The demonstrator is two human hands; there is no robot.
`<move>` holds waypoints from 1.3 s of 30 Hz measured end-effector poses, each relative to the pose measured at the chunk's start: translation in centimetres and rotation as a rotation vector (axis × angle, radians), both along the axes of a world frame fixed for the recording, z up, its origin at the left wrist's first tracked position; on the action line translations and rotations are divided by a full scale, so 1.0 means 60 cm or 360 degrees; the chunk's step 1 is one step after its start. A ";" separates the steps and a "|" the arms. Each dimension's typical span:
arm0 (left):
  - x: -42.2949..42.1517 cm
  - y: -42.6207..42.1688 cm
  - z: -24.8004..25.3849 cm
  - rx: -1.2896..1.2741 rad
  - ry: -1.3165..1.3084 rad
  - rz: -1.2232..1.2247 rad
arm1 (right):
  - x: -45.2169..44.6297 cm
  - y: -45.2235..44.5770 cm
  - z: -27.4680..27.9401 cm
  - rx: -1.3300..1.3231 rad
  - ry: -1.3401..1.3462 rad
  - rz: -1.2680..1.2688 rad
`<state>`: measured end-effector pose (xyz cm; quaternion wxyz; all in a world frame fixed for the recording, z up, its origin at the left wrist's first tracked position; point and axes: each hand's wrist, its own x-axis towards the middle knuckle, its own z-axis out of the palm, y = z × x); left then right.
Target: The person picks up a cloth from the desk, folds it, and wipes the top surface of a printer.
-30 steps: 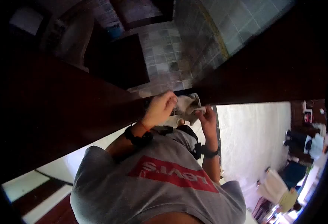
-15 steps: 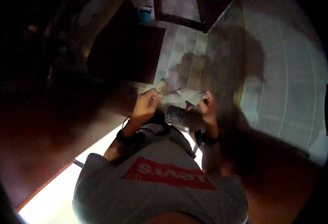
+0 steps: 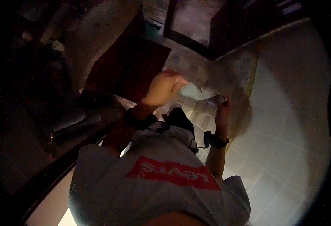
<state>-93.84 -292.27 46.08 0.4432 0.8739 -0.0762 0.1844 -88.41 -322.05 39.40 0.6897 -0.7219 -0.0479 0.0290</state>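
Left fingers (image 3: 179,83): we have them closed on the cloth's left end, just above the centre of the frame; the gloom hides how deep the grip goes.
Right fingers (image 3: 224,101): we see them pinching the other end, right of centre and a little lower.
Cloth (image 3: 197,91): pale, hanging between our two hands above centre, smooth toward the left and apparently bunched at the right end. We cannot tell its full shape.
Handling: we judge that light, even tension suits it; a hard pull could slip the bunched end. We would spread that end with the right thumb while the left fingers anchor theirs.
Wristbands: a dark left wristband (image 3: 143,120) and a dark right wristband (image 3: 217,140), both behind the cloth's line, so we should let no loose edge snag there.
Shirt (image 3: 161,205): grey with a red panel (image 3: 173,173), filling the bottom centre.
Tiled floor (image 3: 201,116): below the cloth, near centre; we would hold the cloth up off it.
Dark brown patch (image 3: 143,64): upper left of centre, beyond our left hand; mat or panel, we cannot tell.
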 end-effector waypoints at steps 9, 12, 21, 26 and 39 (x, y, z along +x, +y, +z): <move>0.081 -0.012 -0.021 0.0164 0.0847 0.0179 | 0.210 0.005 -0.114 -0.0354 0.0330 0.0625; -0.010 -0.025 -0.018 0.0356 0.0659 0.0589 | 0.205 0.021 -0.095 -0.0141 0.0396 0.0985; 0.024 -0.012 -0.079 -0.0349 0.0608 0.1399 | 0.337 0.248 -0.023 0.0098 0.0242 0.1470; 0.108 0.064 -0.047 -0.0553 0.0757 0.1252 | 0.373 0.360 0.042 0.0193 0.0644 0.1533; 0.271 0.378 -0.057 -0.0877 0.0407 0.1100 | 0.554 0.706 0.019 -0.0062 0.0563 0.1633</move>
